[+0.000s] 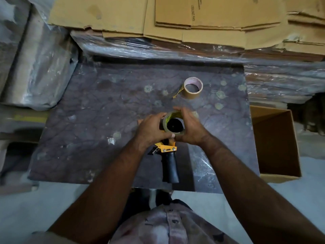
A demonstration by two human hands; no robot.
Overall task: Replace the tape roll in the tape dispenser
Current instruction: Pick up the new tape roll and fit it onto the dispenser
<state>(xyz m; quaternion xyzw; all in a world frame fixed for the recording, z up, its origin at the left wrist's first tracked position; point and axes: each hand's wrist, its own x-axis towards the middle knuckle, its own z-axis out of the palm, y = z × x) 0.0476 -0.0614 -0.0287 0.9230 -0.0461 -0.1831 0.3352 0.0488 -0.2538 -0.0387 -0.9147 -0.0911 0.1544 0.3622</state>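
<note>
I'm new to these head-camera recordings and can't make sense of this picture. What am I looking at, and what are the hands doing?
There is no machine here: the one picture comes from a camera worn on a person's head, looking down at their own arms. The left hand and right hand both grip a tape roll sitting at the top of a yellow tape dispenser, whose black handle points toward the person. It rests on a dark worn table. A second, brown tape roll lies farther away, untouched. An open cardboard box stands to the right, flattened cardboard behind.
</note>
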